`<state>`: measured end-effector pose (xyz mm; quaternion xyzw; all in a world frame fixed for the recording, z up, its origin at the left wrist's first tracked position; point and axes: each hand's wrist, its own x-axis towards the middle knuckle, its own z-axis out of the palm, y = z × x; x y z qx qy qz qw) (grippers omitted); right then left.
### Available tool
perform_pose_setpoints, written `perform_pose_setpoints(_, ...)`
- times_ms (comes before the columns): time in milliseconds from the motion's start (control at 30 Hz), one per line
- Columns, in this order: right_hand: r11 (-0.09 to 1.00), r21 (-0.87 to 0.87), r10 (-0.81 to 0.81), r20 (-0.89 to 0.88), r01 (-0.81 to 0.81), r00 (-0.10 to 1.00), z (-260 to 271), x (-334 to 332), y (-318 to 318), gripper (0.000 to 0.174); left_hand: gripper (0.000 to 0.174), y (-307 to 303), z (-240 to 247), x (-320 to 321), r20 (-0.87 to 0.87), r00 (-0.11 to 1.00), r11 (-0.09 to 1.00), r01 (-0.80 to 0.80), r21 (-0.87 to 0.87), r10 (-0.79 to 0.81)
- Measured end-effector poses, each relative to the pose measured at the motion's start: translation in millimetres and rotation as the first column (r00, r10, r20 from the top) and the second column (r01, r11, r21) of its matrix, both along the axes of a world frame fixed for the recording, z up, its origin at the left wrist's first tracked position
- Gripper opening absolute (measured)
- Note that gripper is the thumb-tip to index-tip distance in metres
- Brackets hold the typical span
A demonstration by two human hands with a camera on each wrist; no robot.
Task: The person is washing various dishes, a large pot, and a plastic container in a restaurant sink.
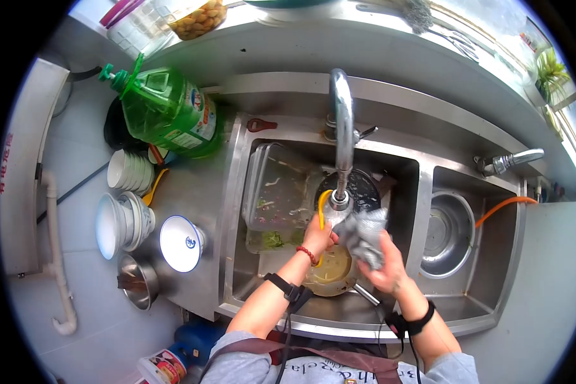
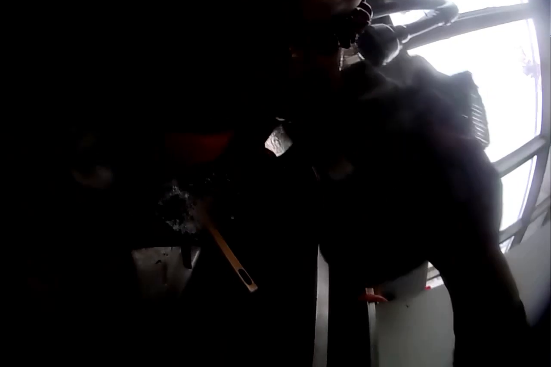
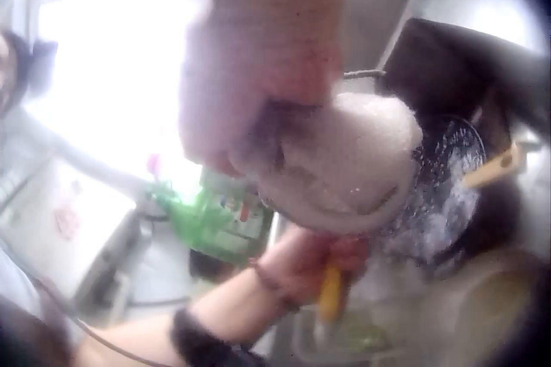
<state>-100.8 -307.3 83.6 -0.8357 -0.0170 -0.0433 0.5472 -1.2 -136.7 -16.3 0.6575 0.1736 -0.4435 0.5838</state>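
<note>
ngl the left hand [image 1: 318,239] has its grip round a yellow-handled utensil [image 1: 322,206] under the tap [image 1: 344,128], right hand [image 1: 388,269] holds a grey cloth [image 1: 365,235], and a slick handle plus one hard rub could drop it into the sink [image 1: 400,174].

1. On the pale box [image 1: 38,128] over at the left, I can make out red Chinese characters running sideways: 有电危险.
2. Across the grey shirt [image 1: 249,361] at the near side, dark print shows "th&" and "ela"; the strap cuts into the rest.
3. The big green bottle [image 1: 163,112], far left on the surface [image 1: 195,185], has a printed label, too blurred for me to read.
4. The blue mark in the white bowl [image 1: 180,243] at left is unclear.
5. The tub [image 1: 162,369], near left, has unreadable print.
</note>
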Motion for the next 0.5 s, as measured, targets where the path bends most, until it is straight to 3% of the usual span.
perform_pose_setpoints(33, 0.955, -0.268, 0.104, -0.115, -0.131, 0.988, 7, 14, -1, 0.074, 0.019, -8, 11, -9, 0.149, 0.987, 0.991, 0.078, -0.107, -0.062)
perform_pose_setpoints(67, 0.824, -0.493, 0.174, -0.252, -0.281, 0.952, 14, 31, -2, 0.087, 0.020, -17, 23, -20, 0.167, 0.985, 0.985, 0.079, -0.153, -0.053)
perform_pose_setpoints(133, 0.704, -0.623, 0.184, -0.304, -0.341, 0.935, -20, 52, -11, 0.103, 0.021, -18, 6, -32, 0.185, 0.962, 0.897, 0.258, -0.359, -0.203)
perform_pose_setpoints(167, 0.715, -0.608, 0.229, -0.262, -0.345, 0.937, -30, 59, -20, 0.108, 0.024, -20, 14, -36, 0.154, 0.981, 0.943, 0.160, -0.293, -0.119)
perform_pose_setpoints(200, 0.738, -0.598, 0.267, -0.166, -0.313, 0.949, -41, 65, -27, 0.109, 0.026, -16, 18, -38, 0.148, 0.983, 0.940, 0.146, -0.308, -0.104)
perform_pose_setpoints(267, 0.830, -0.467, 0.269, -0.143, -0.305, 0.952, -43, 81, -36, 0.104, 0.029, -7, 22, -37, 0.141, 0.987, 0.930, 0.121, -0.347, -0.076)
perform_pose_setpoints(333, 0.894, -0.331, 0.219, -0.263, -0.301, 0.940, -51, 89, -46, 0.071, 0.030, 1, 24, -43, 0.068, 0.994, 0.908, 0.101, -0.407, -0.080)
perform_pose_setpoints(400, 0.874, -0.393, 0.218, -0.214, -0.288, 0.952, -66, 90, -53, 0.057, 0.031, 14, 28, -45, -0.002, 0.994, 0.901, 0.095, -0.423, -0.106)
perform_pose_setpoints(433, 0.879, -0.424, 0.156, -0.175, -0.217, 0.972, -69, 91, -60, 0.050, 0.020, 21, 32, -45, -0.031, 0.989, 0.945, 0.126, -0.302, -0.142)
perform_pose_setpoints(500, 0.956, -0.288, -0.123, -0.199, 0.062, 0.972, -73, 91, -68, 0.048, 0.015, 37, 25, -45, 0.118, 0.978, 0.974, 0.186, -0.130, -0.171)
